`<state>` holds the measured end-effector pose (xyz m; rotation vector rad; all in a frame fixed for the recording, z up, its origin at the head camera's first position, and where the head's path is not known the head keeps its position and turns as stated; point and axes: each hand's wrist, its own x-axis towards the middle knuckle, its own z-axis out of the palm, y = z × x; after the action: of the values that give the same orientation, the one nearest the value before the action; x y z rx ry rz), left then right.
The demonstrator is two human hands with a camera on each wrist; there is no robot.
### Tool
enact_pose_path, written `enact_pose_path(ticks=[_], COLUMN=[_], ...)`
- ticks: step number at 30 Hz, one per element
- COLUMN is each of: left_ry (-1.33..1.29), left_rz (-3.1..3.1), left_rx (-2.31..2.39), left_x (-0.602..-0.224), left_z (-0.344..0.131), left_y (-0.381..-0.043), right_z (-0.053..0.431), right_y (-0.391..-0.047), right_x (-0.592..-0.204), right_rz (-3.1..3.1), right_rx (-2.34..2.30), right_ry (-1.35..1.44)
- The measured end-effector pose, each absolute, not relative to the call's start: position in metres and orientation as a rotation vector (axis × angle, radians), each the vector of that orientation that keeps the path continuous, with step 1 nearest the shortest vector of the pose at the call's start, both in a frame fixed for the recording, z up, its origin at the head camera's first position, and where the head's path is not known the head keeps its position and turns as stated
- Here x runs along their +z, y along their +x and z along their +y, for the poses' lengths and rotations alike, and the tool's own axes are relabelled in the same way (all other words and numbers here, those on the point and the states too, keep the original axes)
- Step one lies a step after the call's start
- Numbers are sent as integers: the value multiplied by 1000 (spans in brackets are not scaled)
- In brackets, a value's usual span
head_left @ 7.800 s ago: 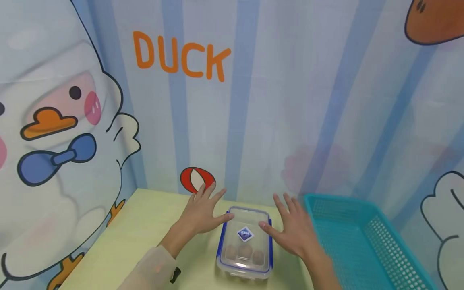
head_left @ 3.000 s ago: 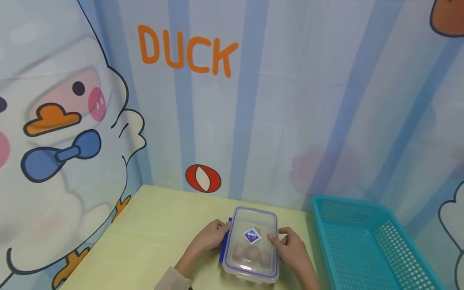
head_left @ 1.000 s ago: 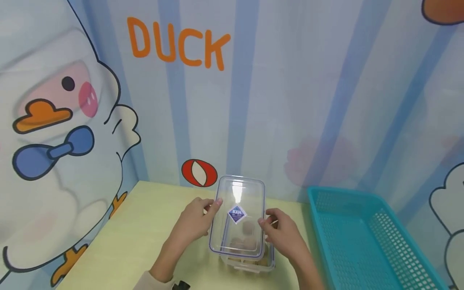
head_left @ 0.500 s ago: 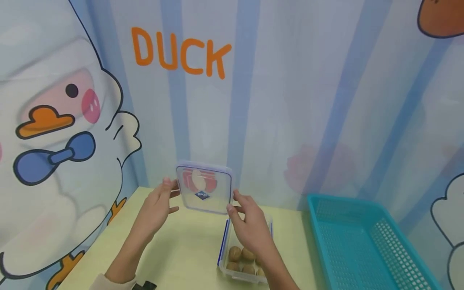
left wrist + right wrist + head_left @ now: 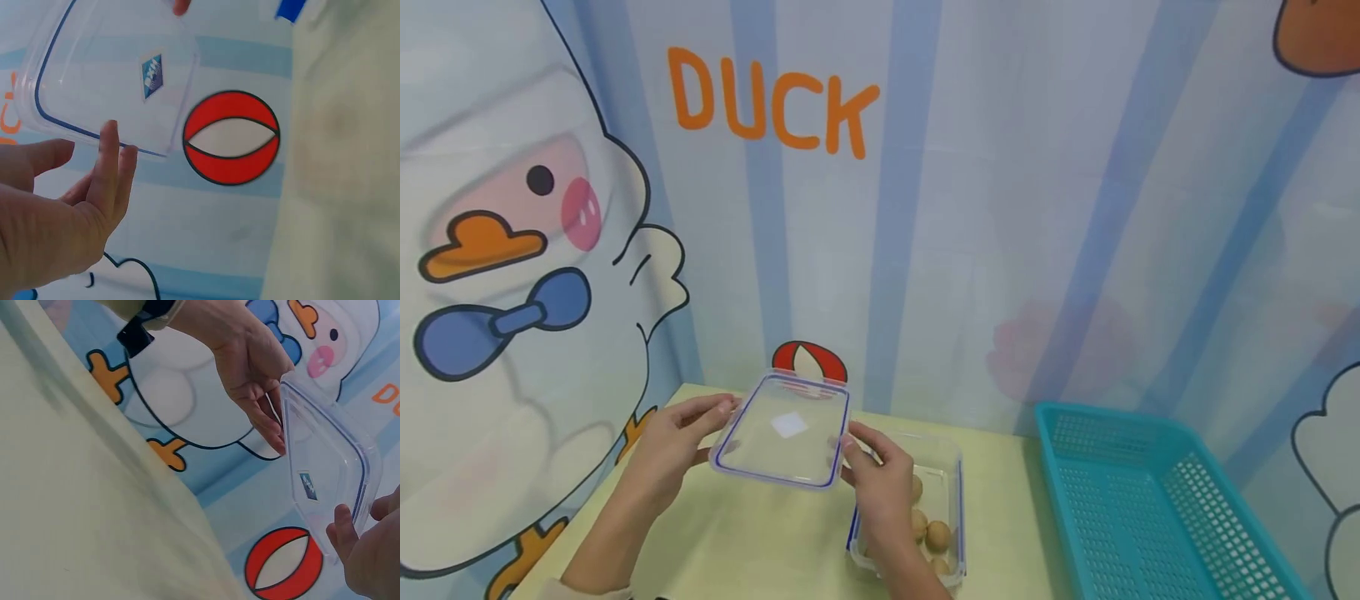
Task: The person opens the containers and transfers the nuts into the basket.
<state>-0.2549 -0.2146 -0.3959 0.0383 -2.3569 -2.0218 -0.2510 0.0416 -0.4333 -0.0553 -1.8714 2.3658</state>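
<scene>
A clear plastic lid with a blue seal is held up between both hands, left of the food container. My left hand grips its left edge, thumb on top and fingers below; the left wrist view shows this hand at the lid's rim. My right hand pinches the opposite edge, also seen in the right wrist view. The clear container stands uncovered on the table, partly hidden by my right hand and forearm. Several walnuts lie in its near part.
A turquoise perforated basket stands on the right of the pale yellow table. Behind the table hangs a striped curtain with duck prints. A dark strap sits on the left wrist.
Both hands unfastened the lid, lifted it off the container and carried it left. Over the last half second it has tilted back, and its underside faces up. The walnuts have come into plain view.
</scene>
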Motion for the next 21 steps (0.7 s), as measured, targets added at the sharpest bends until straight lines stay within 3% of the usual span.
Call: enact_pose_path(ticks=[5, 21], left_ry=[35, 313], left_rz=[-2501, -2787], left_rx=[-1962, -1783], left_x=[-411, -462], left_z=[-237, -275], left_y=[-262, -282], right_z=[27, -23], right_y=[-247, -248], right_x=[-448, -517], right_rz=[-1833, -2156], right_rx=[2437, 2076], right_ry=[75, -41])
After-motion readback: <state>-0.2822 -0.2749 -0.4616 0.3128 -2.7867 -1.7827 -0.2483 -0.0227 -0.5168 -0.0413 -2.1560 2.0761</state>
